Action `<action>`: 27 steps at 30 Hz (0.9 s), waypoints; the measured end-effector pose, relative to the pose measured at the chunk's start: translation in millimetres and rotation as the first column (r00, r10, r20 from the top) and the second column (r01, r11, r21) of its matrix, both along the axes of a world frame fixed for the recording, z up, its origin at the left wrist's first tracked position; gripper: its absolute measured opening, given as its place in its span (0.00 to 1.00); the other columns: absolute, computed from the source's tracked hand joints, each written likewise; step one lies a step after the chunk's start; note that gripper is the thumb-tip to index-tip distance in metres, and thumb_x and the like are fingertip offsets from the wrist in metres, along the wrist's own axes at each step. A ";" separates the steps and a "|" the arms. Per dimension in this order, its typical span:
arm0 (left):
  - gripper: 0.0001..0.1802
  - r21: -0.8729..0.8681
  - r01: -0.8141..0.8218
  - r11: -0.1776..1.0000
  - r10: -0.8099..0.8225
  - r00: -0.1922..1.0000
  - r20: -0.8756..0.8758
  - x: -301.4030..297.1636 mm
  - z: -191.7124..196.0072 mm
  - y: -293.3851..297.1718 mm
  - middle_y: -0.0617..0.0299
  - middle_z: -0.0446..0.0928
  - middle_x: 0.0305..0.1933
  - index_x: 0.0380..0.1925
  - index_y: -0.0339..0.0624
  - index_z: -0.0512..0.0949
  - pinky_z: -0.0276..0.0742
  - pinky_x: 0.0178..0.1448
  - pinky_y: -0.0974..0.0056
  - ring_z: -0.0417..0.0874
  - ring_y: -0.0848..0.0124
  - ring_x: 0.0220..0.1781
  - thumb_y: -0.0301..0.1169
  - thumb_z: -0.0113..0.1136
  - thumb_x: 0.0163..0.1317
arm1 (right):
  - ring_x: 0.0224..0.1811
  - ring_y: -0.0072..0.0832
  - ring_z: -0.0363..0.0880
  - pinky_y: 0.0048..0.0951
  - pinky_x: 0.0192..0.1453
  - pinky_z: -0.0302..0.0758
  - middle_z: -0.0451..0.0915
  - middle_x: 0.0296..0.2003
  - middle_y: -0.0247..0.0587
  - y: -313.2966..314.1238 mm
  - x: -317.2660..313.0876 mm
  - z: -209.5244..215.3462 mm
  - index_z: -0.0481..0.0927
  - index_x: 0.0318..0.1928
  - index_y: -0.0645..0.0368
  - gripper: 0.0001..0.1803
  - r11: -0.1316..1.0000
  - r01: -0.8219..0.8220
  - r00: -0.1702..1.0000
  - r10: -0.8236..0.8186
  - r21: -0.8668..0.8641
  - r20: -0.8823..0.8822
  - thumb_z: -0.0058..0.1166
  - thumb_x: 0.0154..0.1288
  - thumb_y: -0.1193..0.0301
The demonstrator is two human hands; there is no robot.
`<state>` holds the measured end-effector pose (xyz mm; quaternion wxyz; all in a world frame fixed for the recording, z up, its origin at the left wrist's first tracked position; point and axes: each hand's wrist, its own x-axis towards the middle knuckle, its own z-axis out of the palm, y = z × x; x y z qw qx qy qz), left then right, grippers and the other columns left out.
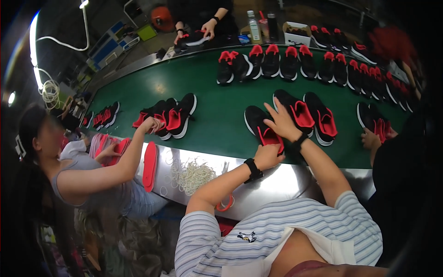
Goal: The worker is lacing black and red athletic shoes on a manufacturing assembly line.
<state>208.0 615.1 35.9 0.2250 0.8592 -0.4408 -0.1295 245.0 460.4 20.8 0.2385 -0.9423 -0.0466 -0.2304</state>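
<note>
Head view: pale bands point(193, 178) (heaped) lie near the held shoe point(254, 119).

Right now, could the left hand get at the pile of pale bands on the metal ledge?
Probably yes: the pile of pale bands lies uncovered on the metal ledge, left of the left forearm. However, the left hand holds the heel of a black-and-red shoe, so it would likely need freeing first.

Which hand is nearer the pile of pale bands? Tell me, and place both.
Left. The left hand is at the heel end of a shoe, right of the pile and higher in view; the right hand is farther right and higher, fingers spread.
</note>
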 end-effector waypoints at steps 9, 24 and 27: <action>0.07 -0.461 -0.271 0.845 0.258 0.962 -0.091 71.7 -4.7 48.6 0.55 0.78 0.36 0.33 0.42 0.81 0.74 0.45 0.61 0.79 0.58 0.39 0.30 0.59 0.54 | 0.34 0.41 0.78 0.36 0.40 0.74 0.78 0.31 0.47 9.8 -15.7 30.7 0.79 0.39 0.60 0.13 0.943 -0.025 0.998 0.044 0.332 -0.050 0.55 0.56 0.66; 0.09 -0.116 -0.041 0.992 0.080 0.933 0.352 94.4 15.6 -8.4 0.58 0.73 0.38 0.23 0.47 0.82 0.74 0.43 0.56 0.74 0.60 0.44 0.37 0.60 0.43 | 0.27 0.40 0.79 0.39 0.30 0.75 0.77 0.21 0.41 31.9 -74.3 5.6 0.81 0.21 0.52 0.05 0.957 -0.168 0.972 0.120 -0.237 -0.204 0.52 0.43 0.75; 0.09 -0.198 -0.291 0.936 0.306 0.951 0.050 129.4 6.3 5.8 0.51 0.75 0.35 0.24 0.43 0.81 0.75 0.42 0.56 0.78 0.55 0.36 0.34 0.57 0.45 | 0.28 0.40 0.80 0.38 0.31 0.76 0.79 0.22 0.43 35.7 -48.5 24.2 0.82 0.22 0.53 0.05 0.865 -0.356 0.857 0.151 -0.353 -0.493 0.53 0.43 0.74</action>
